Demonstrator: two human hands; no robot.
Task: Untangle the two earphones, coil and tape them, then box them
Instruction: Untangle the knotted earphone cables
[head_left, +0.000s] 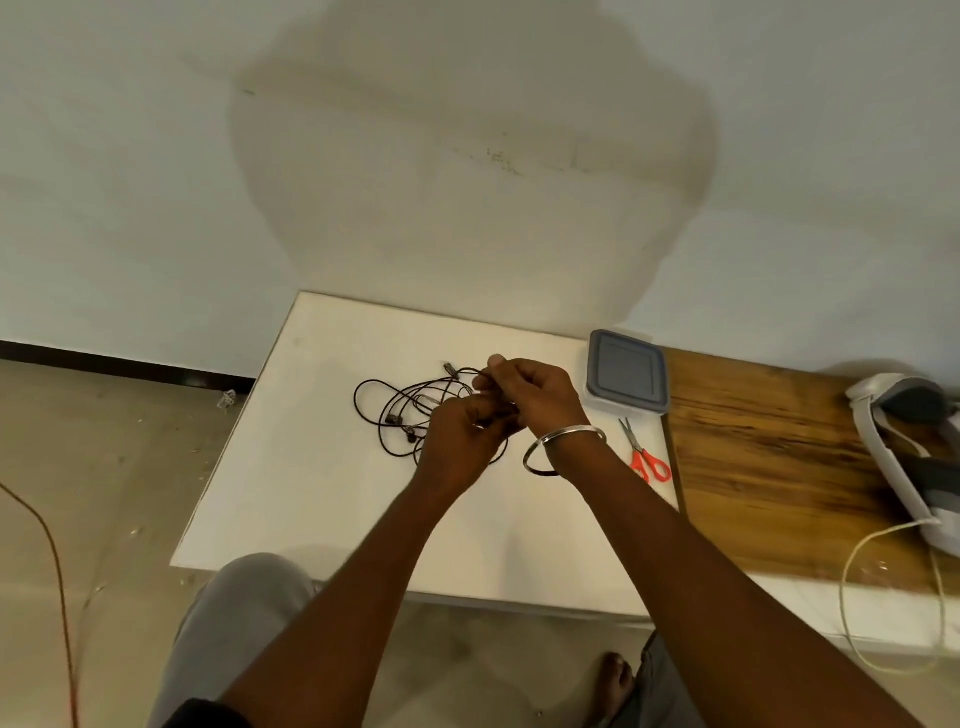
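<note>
Above the white board, both hands pinch tangled earphones.

One knot of black earphone cable — too tangled to split into sets; two small earbuds made out in it. Two hands: left hand, right hand. One metal bangle. One lidded box. One pair of red scissors. One white headset, one white cable. One red cord on the floor. One bare foot. Two surfaces — one white surface, one wooden surface.
</note>
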